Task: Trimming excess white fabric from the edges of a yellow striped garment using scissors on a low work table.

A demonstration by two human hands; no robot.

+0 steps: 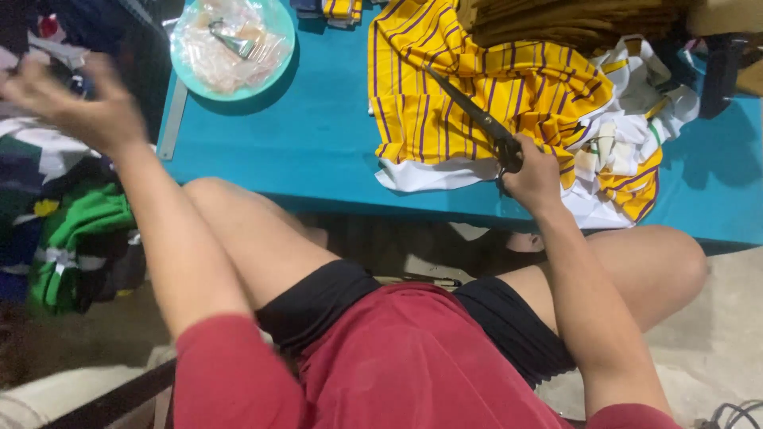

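The right hand grips black scissors over the yellow striped fabric near the teal table's front edge; the left hand, empty and open, should steady the cloth.

Head view, looking down over my lap. My right hand grips the handles of long dark scissors, whose closed blades lie diagonally across a yellow cloth with purple stripes spread on the teal counter. White and yellow striped pieces lie bunched just right of that hand. My left hand, blurred, is raised with fingers spread, well apart from the counter, over a heap of green and dark garments. A round teal dish holding clear plastic wrap and a metal clip stands at the counter's far left. A stack of mustard cloth rests at the far edge.
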